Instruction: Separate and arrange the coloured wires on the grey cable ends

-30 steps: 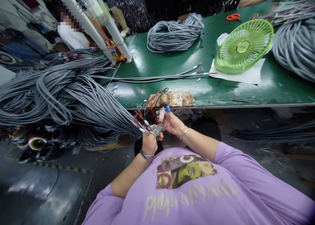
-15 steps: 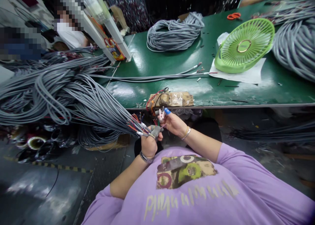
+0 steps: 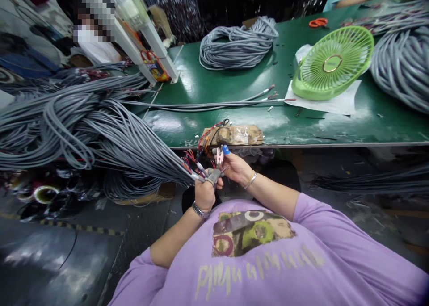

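My left hand (image 3: pixel 205 194) is closed around the end of a grey cable, its thumb in a grey cover. Thin coloured wires (image 3: pixel 214 164) fan out beyond that thumb. My right hand (image 3: pixel 236 168), with a blue cover on one fingertip, meets it from the right. Its fingers are pinched on a small pink clip (image 3: pixel 219 156), close to the wire ends. A thick bundle of grey cables (image 3: pixel 144 140) runs from the left to my left hand, with red, orange and dark stripped ends (image 3: pixel 189 159) beside it. Exactly how the fingers grip the thin wires is hidden.
A wooden block (image 3: pixel 239 135) with red and black leads lies on the green table's (image 3: pixel 288 132) front edge. Farther back are a coiled grey cable (image 3: pixel 237 44), a green fan (image 3: pixel 331 64) and orange-handled scissors (image 3: pixel 317 23). A white post (image 3: pixel 157 51) stands left; other people are behind.
Both hands stay close together and shift only slightly. The stripped cable ends beside my left hand have moved a little right and up, and the coloured wires have turned.
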### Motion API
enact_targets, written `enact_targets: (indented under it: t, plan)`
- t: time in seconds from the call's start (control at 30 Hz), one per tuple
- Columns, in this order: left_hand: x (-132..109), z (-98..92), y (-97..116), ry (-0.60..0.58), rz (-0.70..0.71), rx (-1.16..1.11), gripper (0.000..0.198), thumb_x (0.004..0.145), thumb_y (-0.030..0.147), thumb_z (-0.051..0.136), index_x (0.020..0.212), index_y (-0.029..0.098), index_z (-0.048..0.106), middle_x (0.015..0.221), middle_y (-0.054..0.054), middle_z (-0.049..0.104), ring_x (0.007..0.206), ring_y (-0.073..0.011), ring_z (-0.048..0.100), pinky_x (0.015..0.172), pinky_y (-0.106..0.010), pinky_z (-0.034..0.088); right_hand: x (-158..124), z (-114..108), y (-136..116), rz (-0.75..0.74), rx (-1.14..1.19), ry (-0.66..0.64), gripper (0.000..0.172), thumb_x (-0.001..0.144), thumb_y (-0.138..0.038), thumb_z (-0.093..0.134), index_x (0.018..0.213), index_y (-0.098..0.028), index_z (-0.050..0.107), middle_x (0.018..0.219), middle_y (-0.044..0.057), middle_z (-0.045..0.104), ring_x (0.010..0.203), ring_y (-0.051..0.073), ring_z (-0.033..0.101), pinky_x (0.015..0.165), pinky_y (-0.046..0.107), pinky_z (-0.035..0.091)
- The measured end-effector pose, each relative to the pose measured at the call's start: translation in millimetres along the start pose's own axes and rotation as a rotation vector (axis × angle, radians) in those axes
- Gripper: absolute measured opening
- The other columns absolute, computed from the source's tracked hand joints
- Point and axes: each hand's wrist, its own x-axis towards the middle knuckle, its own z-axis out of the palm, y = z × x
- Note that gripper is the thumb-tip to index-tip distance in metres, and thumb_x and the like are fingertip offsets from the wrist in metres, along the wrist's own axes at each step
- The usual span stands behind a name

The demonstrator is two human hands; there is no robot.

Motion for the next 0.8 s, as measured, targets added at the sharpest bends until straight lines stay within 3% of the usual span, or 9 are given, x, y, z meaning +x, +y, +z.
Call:
enact_targets:
  t: [0.27, 0.5, 0.8]
  plan:
    - [2.0, -0.3, -0.2, -0.001, -0.042, 0.019, 0.029, 0.071, 0.039, 0.068, 0.058, 0.016, 0.055, 0.044, 0.004, 0.053, 0.036, -0.0067, 0.046, 0.039, -0.018, 0.037, -0.5, -1.4, 1.5, 0.006, -0.004, 0.001, 0.036, 0.082, -0.050, 0.064, 0.072, -0.016, 0.064, 0.057, 0.000, 0.060, 0.050, 0.011, 0.048, 0.049, 0.023, 0.037]
    - [1.9, -0.4, 1.7, 0.007, -0.038, -0.001, 0.031, 0.071, 0.040, 0.068, 0.057, 0.016, 0.054, 0.043, 0.004, 0.053, 0.037, -0.0061, 0.046, 0.039, -0.017, 0.037, -0.3, -4.9, 4.5, 0.001, -0.043, -0.081, 0.043, 0.079, -0.060, 0.061, 0.079, -0.017, 0.066, 0.059, 0.000, 0.060, 0.052, 0.013, 0.051, 0.049, 0.024, 0.039]
    - [-3.3, -2.2, 0.8, 0.001, 0.005, -0.034, 0.027, 0.075, 0.036, 0.067, 0.060, 0.016, 0.057, 0.046, 0.003, 0.055, 0.039, -0.0065, 0.047, 0.038, -0.017, 0.035, 1.3, -11.3, 6.9, 0.031, 0.073, -0.098, 0.037, 0.085, -0.052, 0.060, 0.080, -0.016, 0.066, 0.067, 0.001, 0.063, 0.053, 0.010, 0.049, 0.050, 0.021, 0.039]
